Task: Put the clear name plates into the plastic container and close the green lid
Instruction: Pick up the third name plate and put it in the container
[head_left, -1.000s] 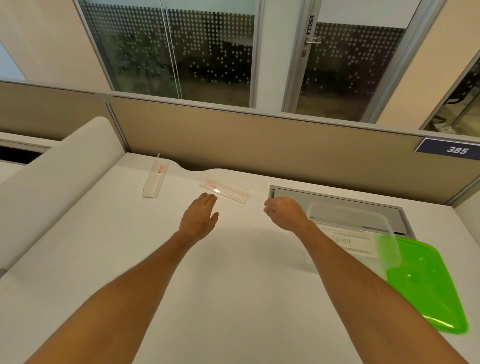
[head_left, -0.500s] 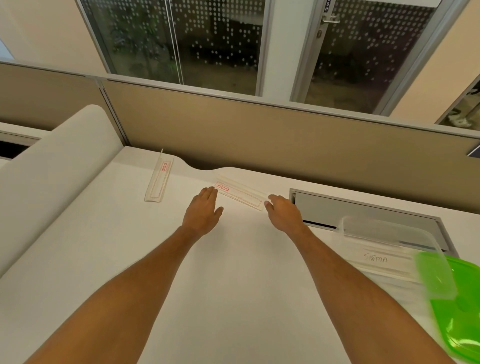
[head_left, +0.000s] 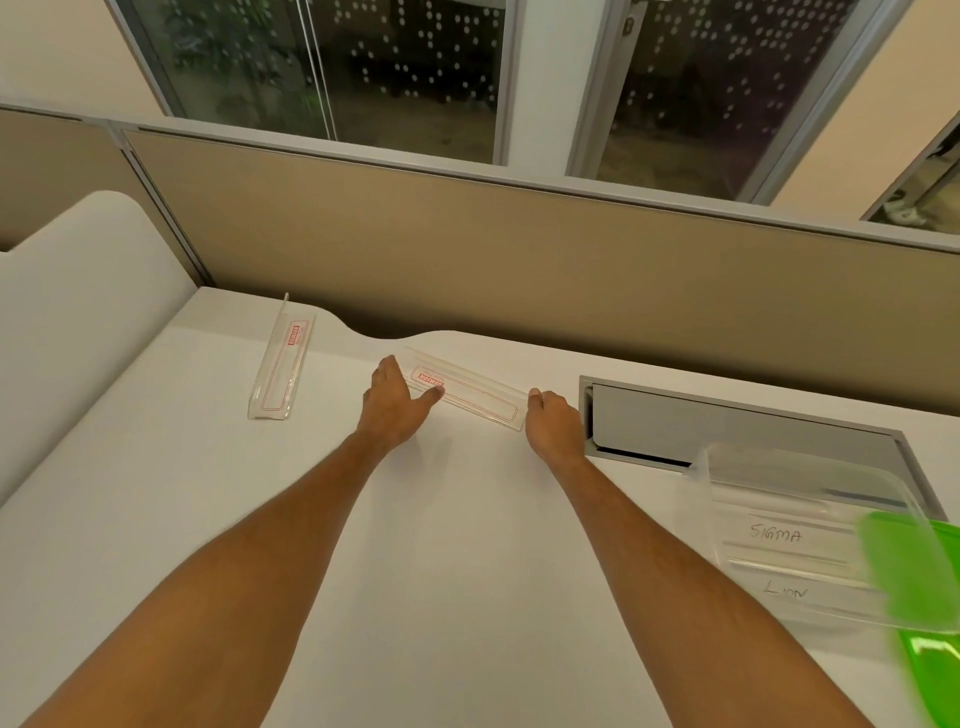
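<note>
A clear name plate (head_left: 470, 394) with a red outline lies near the desk's far edge. My left hand (head_left: 390, 405) touches its left end, fingers spread, thumb on the red label. My right hand (head_left: 553, 423) curls at its right end, fingertips against the corner. A second clear name plate (head_left: 283, 364) lies to the left, untouched. The clear plastic container (head_left: 727, 561) sits at the right and holds plates marked SIGMA and LION. The green lid (head_left: 909, 566) leans on its right side.
A grey cable hatch (head_left: 727, 426) is set in the white desk (head_left: 415, 571) just right of my right hand. A beige partition (head_left: 519, 249) runs along the desk's back, with a gap cut-out behind the plate. A white rounded panel (head_left: 78, 291) rises at the left.
Both hands have moved forward to the middle name plate and now touch its two ends. The view has shifted left, so the container and lid sit farther right.
</note>
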